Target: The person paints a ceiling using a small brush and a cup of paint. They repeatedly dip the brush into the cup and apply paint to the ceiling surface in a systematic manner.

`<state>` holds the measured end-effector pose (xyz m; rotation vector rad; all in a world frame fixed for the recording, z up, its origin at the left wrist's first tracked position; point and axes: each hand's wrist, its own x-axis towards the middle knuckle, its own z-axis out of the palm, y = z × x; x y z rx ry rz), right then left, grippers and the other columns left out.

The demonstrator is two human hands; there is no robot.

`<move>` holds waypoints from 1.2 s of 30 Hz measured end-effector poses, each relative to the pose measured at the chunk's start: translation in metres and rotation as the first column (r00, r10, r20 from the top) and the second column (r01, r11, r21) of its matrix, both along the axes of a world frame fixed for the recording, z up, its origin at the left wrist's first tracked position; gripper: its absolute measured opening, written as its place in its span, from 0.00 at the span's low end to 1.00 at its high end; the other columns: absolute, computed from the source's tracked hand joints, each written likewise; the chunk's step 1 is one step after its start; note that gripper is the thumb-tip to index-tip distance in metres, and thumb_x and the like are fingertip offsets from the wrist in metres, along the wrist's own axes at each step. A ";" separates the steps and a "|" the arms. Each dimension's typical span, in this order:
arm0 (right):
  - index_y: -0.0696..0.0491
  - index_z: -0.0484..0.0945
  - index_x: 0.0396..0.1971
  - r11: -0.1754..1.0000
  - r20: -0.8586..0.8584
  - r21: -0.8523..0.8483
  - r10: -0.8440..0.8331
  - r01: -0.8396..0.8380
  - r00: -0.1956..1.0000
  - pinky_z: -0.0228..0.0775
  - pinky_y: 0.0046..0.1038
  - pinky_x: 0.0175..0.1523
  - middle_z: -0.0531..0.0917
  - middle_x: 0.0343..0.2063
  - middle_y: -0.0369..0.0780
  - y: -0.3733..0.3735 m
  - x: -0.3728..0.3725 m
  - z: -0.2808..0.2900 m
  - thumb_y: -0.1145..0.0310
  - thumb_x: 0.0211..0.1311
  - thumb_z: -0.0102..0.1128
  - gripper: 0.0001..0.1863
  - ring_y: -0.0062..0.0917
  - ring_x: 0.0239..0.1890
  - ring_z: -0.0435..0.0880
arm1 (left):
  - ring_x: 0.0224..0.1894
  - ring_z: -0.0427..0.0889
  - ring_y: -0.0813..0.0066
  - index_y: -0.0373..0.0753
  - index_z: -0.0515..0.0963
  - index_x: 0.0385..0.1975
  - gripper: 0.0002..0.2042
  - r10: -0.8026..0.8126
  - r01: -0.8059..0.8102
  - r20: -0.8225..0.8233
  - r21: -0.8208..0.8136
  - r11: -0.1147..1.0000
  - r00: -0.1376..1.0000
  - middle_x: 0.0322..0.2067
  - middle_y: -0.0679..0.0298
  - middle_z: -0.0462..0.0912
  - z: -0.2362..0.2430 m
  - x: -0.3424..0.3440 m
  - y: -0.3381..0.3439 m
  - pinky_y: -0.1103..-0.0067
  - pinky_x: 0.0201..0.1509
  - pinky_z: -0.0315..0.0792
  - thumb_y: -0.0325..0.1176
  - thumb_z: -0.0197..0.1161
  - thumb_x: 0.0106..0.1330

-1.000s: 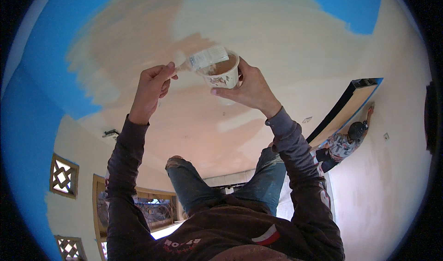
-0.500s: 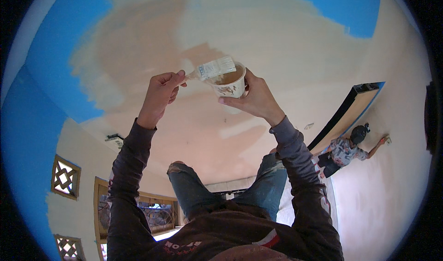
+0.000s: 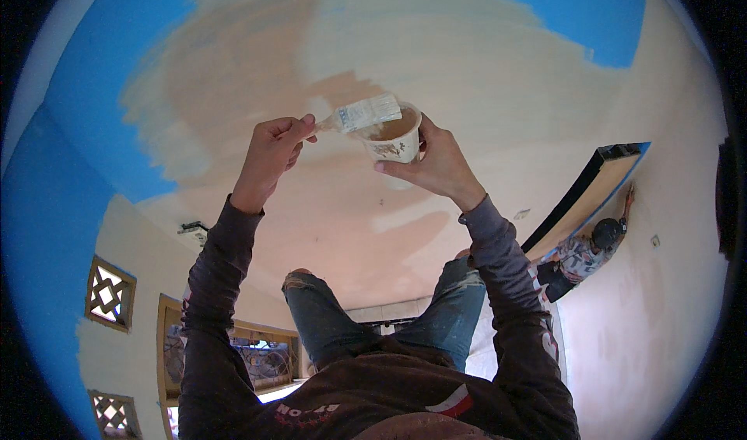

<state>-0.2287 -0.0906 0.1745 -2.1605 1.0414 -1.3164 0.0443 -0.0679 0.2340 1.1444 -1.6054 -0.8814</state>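
Observation:
Pinched in the fingers of my left hand [image 3: 272,160] is the handle of a flat paintbrush [image 3: 366,115], its bristles coated in pale paint. The bristles lie over the rim of a white plastic tub [image 3: 403,149], and brownish-beige paint shows inside. My right hand [image 3: 445,161] grips that tub from its right side, with the thumb in front and the fingers partly hidden behind. In front of both hands stretches a wall [image 3: 467,74] with patchy beige and peach paint.
Blue areas [image 3: 568,12] border the beige paint. At right, a co-worker [image 3: 580,257] reaches toward the wall beside a long dark-edged ledge [image 3: 591,195]. Lattice vent openings [image 3: 110,294] and a wood-framed window [image 3: 264,354] are at lower left. My knees [image 3: 319,300] are below.
The co-worker's arm has swung from pointing right to reaching upward near the ledge. My hands, the brush and the tub have hardly moved; the view shifted slightly.

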 end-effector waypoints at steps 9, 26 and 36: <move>0.62 0.71 0.52 0.996 0.019 -0.092 -0.009 0.011 1.000 0.80 0.36 0.48 0.86 0.38 0.51 -0.007 -0.002 0.008 0.46 0.42 0.79 0.44 0.42 0.41 0.88 | 0.15 0.53 0.90 0.36 0.79 0.27 0.20 0.001 -0.001 0.001 -0.003 1.000 1.000 0.13 0.79 0.57 0.015 0.002 -0.004 0.83 0.19 0.46 0.49 0.63 0.70; 0.60 0.76 0.51 0.995 0.111 -0.072 -0.055 0.063 0.992 0.78 0.32 0.52 0.86 0.43 0.47 -0.055 -0.019 0.056 0.44 0.43 0.78 0.41 0.34 0.46 0.87 | 0.15 0.53 0.88 0.38 0.79 0.28 0.21 0.007 0.003 0.075 -0.136 0.991 0.997 0.14 0.79 0.56 0.066 0.003 -0.052 0.83 0.20 0.47 0.53 0.62 0.69; 0.59 0.76 0.53 0.999 0.146 0.017 -0.043 0.041 0.988 0.77 0.32 0.55 0.85 0.45 0.46 -0.050 -0.022 0.048 0.47 0.45 0.78 0.40 0.34 0.48 0.86 | 0.17 0.54 0.89 0.34 0.81 0.30 0.24 -0.067 0.078 0.065 -0.185 0.980 0.996 0.15 0.79 0.58 0.081 -0.016 -0.066 0.84 0.20 0.49 0.54 0.65 0.66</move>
